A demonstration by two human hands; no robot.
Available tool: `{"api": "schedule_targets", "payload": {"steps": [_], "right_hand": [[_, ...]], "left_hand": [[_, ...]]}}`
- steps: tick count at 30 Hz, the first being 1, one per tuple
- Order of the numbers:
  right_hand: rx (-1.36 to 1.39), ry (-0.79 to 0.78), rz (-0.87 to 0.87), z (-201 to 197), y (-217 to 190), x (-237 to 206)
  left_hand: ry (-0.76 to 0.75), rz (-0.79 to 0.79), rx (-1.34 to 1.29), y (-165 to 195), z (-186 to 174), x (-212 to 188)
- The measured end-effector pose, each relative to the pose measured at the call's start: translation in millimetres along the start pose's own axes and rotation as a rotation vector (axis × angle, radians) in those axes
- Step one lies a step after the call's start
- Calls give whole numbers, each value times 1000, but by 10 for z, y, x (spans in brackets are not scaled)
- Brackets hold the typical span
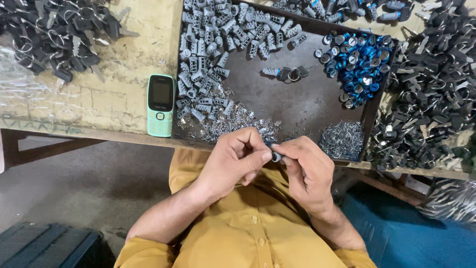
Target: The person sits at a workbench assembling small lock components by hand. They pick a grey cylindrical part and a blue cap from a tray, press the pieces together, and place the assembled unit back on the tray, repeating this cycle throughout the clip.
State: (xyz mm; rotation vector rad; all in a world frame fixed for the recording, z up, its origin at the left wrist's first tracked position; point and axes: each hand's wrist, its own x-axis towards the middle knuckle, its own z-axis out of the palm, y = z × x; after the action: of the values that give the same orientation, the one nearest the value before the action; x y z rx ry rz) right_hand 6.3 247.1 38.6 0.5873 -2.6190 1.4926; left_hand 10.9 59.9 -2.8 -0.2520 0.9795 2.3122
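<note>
Workbench [124, 59] with dark tray [297, 104] of sorted parts. Left hand [233, 159] and right hand [307, 168] pinching one small metal cylinder [275, 157] together at tray's near edge, close to pin pile [342, 140] for easy reach.

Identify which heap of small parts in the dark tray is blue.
The heap of blue rings in the tray's far right corner; the other heaps are grey or silver.

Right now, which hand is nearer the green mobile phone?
Left. The left hand sits just right of and below the green mobile phone, at the tray's front edge. The right hand is further right, past the left hand, pinching a small part with it.
</note>
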Motion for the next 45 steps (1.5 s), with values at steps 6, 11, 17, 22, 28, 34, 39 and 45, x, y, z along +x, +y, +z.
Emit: {"api": "schedule_targets", "payload": {"steps": [6,11,17,22,28,34,39,45], "right_hand": [[60,5,86,33,52,-100],[64,102,172,69,108,-212],[122,20,108,77,116,-43],[-186,-276,14,-355,379,449],[-725,48,-62,-591,762,1072],[-723,76,-132,-521,797,1098],[-166,43,200,-424,403,471],[579,13,411,11,179,-77]], "left_hand": [[124,928,1252,78,179,-133],[59,690,969,115,116,-8],[67,555,733,132,35,60],[133,580,732,163,30,91],[154,588,734,157,30,77],[152,644,798,143,23,62],[69,632,771,146,-21,67],[-37,741,859,158,-26,66]]}}
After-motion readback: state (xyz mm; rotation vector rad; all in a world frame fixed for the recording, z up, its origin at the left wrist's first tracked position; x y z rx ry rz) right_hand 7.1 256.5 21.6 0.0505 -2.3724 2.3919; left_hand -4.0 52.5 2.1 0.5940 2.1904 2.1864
